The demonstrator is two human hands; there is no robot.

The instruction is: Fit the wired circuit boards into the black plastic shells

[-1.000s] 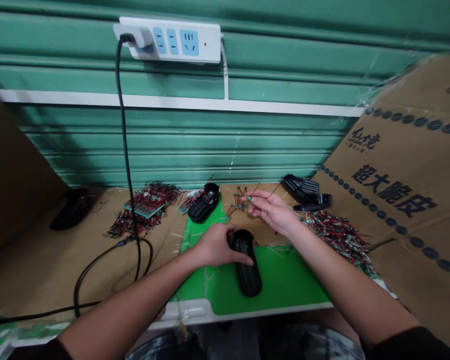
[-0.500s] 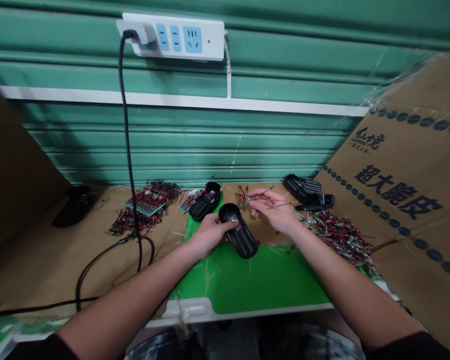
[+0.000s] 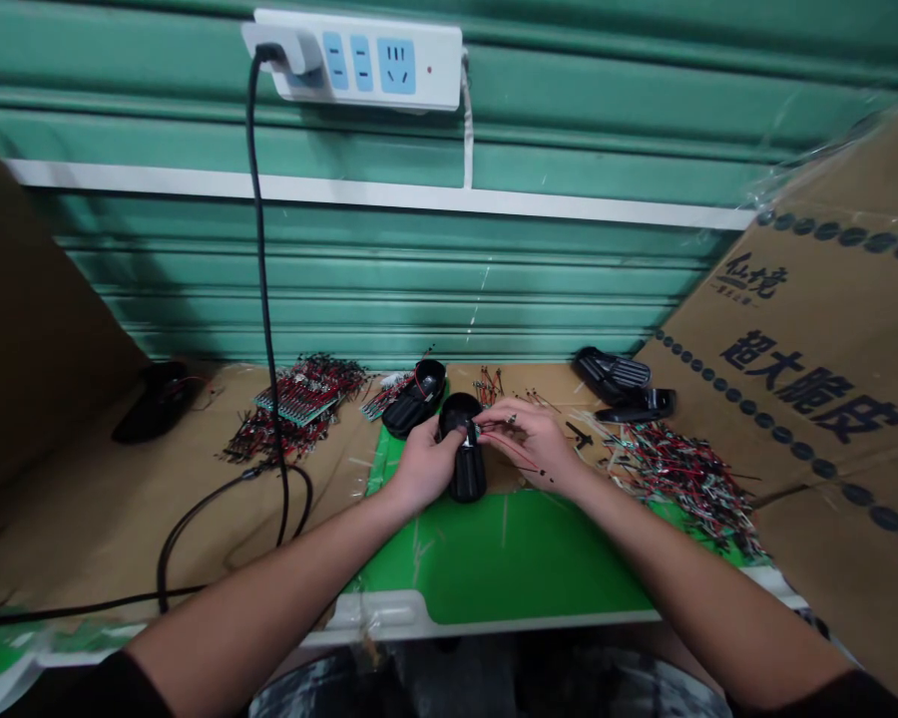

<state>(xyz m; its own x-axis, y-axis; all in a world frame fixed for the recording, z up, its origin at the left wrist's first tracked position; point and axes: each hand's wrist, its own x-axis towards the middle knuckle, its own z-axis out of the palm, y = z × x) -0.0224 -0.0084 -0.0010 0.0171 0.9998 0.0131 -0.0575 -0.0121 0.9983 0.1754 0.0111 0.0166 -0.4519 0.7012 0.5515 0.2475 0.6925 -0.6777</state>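
The left hand (image 3: 423,464) curls around a black ribbed plastic casing (image 3: 468,477), its long axis pointing straight ahead; the right hand (image 3: 531,444) pinches thin red-and-black wires (image 3: 498,429) just beside the casing's far end.

1. Left hand (image 3: 423,464) moves the black plastic casing (image 3: 465,474) up the green mat (image 3: 494,558) toward the table's far edge, away from its earlier place near the mat's front.
2. Casing, flat on the mat a second ago, now tilts up steeply in that grip, its rounded end raised.
3. Right hand (image 3: 531,444), earlier well apart from the casing, has closed in just beside it, bringing its pinched thin wires (image 3: 513,451) to the casing's upper end.
4. Head camera tips lower; the power strip (image 3: 359,60) now sits against the frame's top edge.
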